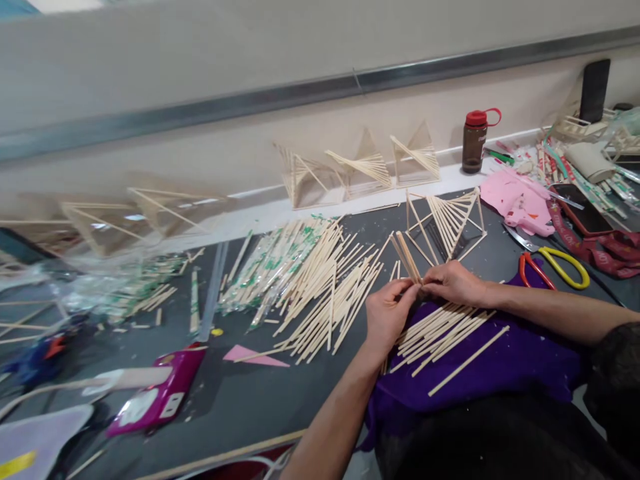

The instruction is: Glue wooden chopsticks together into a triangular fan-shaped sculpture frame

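Clamping sticks (409,258) by their near ends in left hand (389,313) and right hand (454,283), over surface (250,390) near cloth (533,350). Looking light, stiff, easily snapped; probably needing gentle fingertip pinching at gathered ends.

So the room's pretty plain tbh. Big pale wall (270,43) across the back, with a grey metal strip (300,94) running along it, climbing toward the right in this view, and more pale wall underneath. White ledge (449,177) sits at the wall's foot, right behind a dark grey tabletop (235,403). Bluish patch (11,9) up in the top left corner, can't tell what it is.
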{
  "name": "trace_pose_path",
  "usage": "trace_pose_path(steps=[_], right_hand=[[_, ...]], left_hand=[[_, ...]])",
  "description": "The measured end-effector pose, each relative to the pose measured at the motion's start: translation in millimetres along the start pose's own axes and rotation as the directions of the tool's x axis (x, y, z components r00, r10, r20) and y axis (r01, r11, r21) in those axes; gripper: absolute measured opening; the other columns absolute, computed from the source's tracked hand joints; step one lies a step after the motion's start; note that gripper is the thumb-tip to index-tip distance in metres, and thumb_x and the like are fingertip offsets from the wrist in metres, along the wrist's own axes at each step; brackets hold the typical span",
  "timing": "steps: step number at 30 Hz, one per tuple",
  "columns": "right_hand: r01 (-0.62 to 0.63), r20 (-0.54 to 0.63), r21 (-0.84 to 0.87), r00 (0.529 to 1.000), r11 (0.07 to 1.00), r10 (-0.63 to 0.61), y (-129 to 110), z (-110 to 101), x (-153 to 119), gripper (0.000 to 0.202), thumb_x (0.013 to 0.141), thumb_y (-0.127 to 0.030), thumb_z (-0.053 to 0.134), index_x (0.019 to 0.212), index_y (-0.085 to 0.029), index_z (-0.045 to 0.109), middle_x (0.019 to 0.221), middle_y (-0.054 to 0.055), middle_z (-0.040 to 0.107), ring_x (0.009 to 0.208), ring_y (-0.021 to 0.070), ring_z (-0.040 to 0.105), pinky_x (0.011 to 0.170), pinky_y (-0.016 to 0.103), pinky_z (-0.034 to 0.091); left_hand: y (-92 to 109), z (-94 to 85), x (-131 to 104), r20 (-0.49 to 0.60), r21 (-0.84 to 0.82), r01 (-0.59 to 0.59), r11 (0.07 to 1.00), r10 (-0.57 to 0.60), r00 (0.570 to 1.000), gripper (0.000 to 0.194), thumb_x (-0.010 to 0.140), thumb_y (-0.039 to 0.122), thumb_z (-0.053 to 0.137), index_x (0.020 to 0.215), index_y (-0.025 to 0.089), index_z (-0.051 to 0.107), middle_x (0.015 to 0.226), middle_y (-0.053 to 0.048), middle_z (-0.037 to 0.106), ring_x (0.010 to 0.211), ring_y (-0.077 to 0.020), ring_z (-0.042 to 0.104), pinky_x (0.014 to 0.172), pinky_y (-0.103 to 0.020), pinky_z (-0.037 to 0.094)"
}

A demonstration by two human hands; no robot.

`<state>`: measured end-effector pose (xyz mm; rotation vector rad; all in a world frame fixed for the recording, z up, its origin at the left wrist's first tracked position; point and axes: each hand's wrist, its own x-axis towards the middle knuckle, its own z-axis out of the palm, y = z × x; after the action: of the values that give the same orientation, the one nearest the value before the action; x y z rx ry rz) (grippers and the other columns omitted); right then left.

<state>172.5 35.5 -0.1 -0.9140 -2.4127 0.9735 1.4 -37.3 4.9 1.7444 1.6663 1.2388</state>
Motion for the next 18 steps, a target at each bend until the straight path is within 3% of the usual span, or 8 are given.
trace_pose_path(steps=[8,11,15,18], right_hand=[[0.024,0.048,-0.004,0.999,1.000,-0.024,-4.4,-9.7,-0.1,0.019,0.092,-0.018,0.059,0.088,-0.012,0.076,0.075,0.003,0.070,0.068,0.0102,0.061,0.065,0.020,0.040],[0.037,0.073,-0.079,0.997,0.996,-0.031,-7.2,-10.5,-0.8,0.021,0.094,-0.019,0.057,0.097,-0.012,0.076,0.083,0.004,0.072,0.074,0.0113,0.061,0.067,0.021,0.040],[-0.002,0.168,-0.273,0.985,0.962,0.050,-19.6,-16.8,-5.3,0.024,0.093,-0.022,0.057,0.101,-0.010,0.076,0.091,0.010,0.073,0.078,0.0153,0.060,0.065,0.025,0.037],[-0.008,0.160,-0.257,0.986,0.966,0.051,-28.4,-32.0,-11.3,0.025,0.089,-0.026,0.064,0.104,-0.009,0.074,0.092,0.009,0.071,0.079,0.0160,0.059,0.066,0.026,0.037]], left_hand=[[-3.6,2.8,1.5,0.043,-0.029,0.055,0.998,-0.054,0.998,0.016,0.082,0.032,0.066,0.076,0.020,0.074,0.081,-0.002,0.075,0.074,-0.0161,0.068,0.072,-0.026,0.052],[-1.3,3.8,3.8,0.066,-0.032,-0.046,0.998,0.048,0.997,0.016,0.084,0.030,0.064,0.083,0.020,0.076,0.083,-0.002,0.075,0.073,-0.0143,0.066,0.068,-0.024,0.051],[3.9,1.1,7.4,0.082,0.028,-0.184,0.983,0.181,0.980,0.016,0.085,0.026,0.063,0.080,0.019,0.076,0.077,-0.001,0.073,0.066,-0.0121,0.064,0.062,-0.021,0.049],[8.8,-3.6,10.0,0.086,0.087,-0.270,0.959,0.263,0.961,0.016,0.086,0.024,0.061,0.082,0.019,0.076,0.076,0.000,0.073,0.064,-0.0117,0.064,0.060,-0.021,0.047]])
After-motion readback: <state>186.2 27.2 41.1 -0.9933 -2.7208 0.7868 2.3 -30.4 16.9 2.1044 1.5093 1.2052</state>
